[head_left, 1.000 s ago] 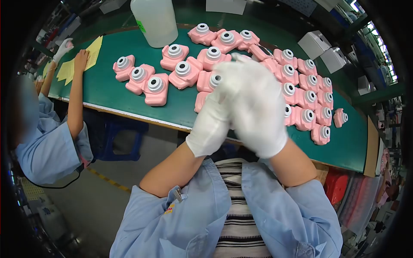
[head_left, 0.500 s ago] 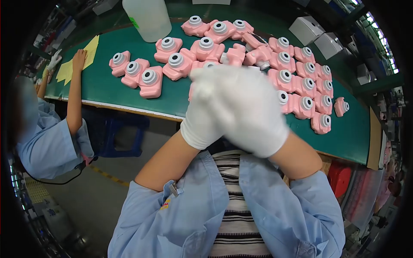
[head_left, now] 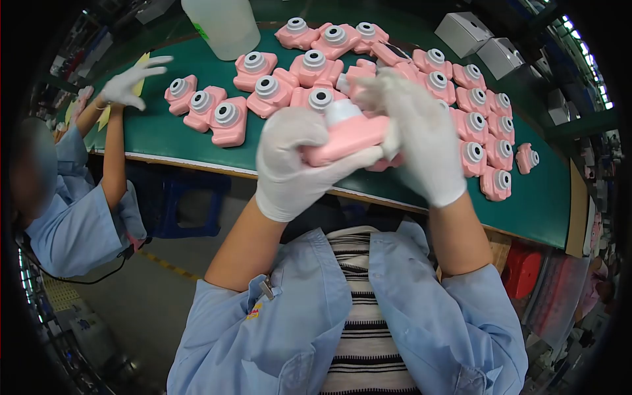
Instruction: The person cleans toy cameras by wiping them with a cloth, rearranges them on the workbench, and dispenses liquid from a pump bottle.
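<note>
My left hand (head_left: 289, 158), in a white glove, is closed around a pink toy camera (head_left: 352, 137) with a white lens barrel pointing up and away. The camera is held tilted above the front edge of the table. My right hand (head_left: 421, 135), also gloved in white, is raised at the camera's right end. Its fingers are blurred, and whether they grip the camera cannot be made out. Just beyond my hands, another pink camera (head_left: 319, 99) lies on the table with its lens facing up.
Many pink cameras stand in rows on the green table (head_left: 191, 141), with one camera (head_left: 526, 158) apart at the right. A translucent white container (head_left: 227, 29) and white boxes (head_left: 464, 34) are at the back. At left, a co-worker's gloved hand (head_left: 125, 85) is over yellow paper (head_left: 140, 76).
My hands were clasped together in front of the camera; they have now parted and the camera shows in my left hand. The co-worker's gloved hand has come forward with fingers spread.
</note>
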A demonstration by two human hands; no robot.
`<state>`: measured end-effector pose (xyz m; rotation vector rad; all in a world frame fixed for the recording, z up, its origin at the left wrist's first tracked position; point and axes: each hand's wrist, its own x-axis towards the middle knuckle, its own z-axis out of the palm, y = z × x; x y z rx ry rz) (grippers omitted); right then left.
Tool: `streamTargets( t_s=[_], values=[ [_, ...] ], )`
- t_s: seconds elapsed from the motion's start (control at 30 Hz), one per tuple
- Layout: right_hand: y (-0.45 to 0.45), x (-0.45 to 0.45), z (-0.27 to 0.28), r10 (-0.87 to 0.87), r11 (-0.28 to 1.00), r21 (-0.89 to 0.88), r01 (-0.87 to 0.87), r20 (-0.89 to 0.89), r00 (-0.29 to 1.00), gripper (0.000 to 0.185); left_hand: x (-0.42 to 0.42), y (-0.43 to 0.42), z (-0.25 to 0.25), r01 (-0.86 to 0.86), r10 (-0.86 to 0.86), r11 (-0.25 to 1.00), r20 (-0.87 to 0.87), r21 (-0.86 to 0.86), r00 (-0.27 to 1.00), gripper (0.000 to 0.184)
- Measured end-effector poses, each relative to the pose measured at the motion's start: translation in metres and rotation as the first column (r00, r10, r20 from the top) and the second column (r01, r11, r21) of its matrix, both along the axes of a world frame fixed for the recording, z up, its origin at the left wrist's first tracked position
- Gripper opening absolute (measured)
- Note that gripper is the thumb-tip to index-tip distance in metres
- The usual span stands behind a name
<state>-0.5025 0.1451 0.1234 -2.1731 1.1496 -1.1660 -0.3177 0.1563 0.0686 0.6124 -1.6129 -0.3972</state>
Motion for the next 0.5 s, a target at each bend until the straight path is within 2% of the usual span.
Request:
streamTargets(
  t_s=[0.03,0.07,0.1,0.17,0.2,0.27,0.3,0.33,0.37,0.43,0.5],
  values=[
    [-0.001,-0.003,0.004,-0.086,0.976,0.213,0.039,0.214,0.973,0.033,0.003,0.001,0.003,-0.067,0.069,0.998,-0.088,0.021,0.994,0.044],
    [-0.001,-0.004,0.011,-0.226,0.919,0.392,0.044,0.430,0.874,0.029,0.009,0.003,0.007,-0.133,0.140,0.990,-0.170,0.049,0.975,0.040],
    [0.005,-0.006,0.006,-0.221,0.919,0.390,0.052,0.402,0.889,0.029,0.015,0.005,0.010,-0.200,0.214,0.976,-0.248,0.082,0.945,0.036],
    [0.012,-0.015,-0.006,-0.212,0.915,0.400,0.056,0.358,0.909,0.028,0.031,-0.001,0.012,-0.315,0.354,0.934,-0.297,0.171,0.887,0.037],
    [0.017,-0.017,-0.009,-0.213,0.908,0.416,0.057,0.339,0.916,0.028,0.042,-0.003,0.011,-0.365,0.412,0.909,-0.307,0.200,0.858,0.031],
    [0.031,-0.013,-0.011,-0.246,0.867,0.494,0.060,0.320,0.915,0.027,0.073,-0.010,0.003,-0.489,0.576,0.813,-0.309,0.316,0.757,0.031],
    [0.030,-0.014,-0.020,-0.185,0.929,0.359,0.089,0.243,0.952,0.027,0.098,-0.010,-0.002,-0.574,0.682,0.723,-0.265,0.385,0.681,0.031],
    [0.030,-0.021,-0.030,-0.153,0.970,0.209,0.122,0.141,0.978,0.026,0.114,-0.014,-0.007,-0.566,0.680,0.728,-0.303,0.387,0.667,0.032],
    [0.030,-0.022,-0.033,-0.143,0.981,0.147,0.128,0.100,0.985,0.026,0.128,-0.015,-0.011,-0.635,0.724,0.686,-0.242,0.356,0.646,0.033],
    [0.031,-0.023,-0.039,-0.139,0.990,0.019,0.138,0.019,0.990,0.025,0.155,-0.020,-0.023,-0.676,0.732,0.681,-0.227,0.281,0.643,0.032],
    [0.028,-0.025,-0.041,-0.107,0.992,-0.073,0.105,-0.017,0.994,0.024,0.188,-0.026,-0.044,-0.804,0.827,0.552,-0.018,0.220,0.563,0.032]
  ],
)
